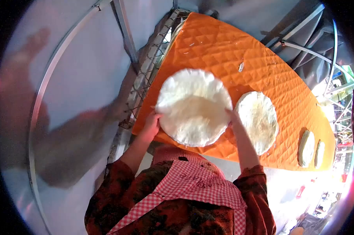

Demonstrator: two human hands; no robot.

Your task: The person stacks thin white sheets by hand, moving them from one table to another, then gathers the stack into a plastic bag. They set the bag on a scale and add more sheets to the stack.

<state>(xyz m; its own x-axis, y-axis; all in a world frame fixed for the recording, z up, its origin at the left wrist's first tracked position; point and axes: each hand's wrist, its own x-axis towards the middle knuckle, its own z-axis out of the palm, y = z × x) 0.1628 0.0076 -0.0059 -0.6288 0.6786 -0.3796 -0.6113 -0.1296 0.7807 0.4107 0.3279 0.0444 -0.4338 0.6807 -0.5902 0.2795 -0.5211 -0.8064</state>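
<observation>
A large round white piece, like flattened dough, is between my two hands at the near left part of an orange quilted surface. My left hand grips its left edge. On the right edge, my right hand has hold of it, with the fingers partly hidden. Just right of my right hand lies a second round white piece, flat on the orange surface. A shadow crosses the middle of the held piece.
The orange quilted surface bears two smaller pale pieces, one beside another, at its right end. A metal lattice frame runs along its left side. Grey sheeting with metal tubes hangs at the left.
</observation>
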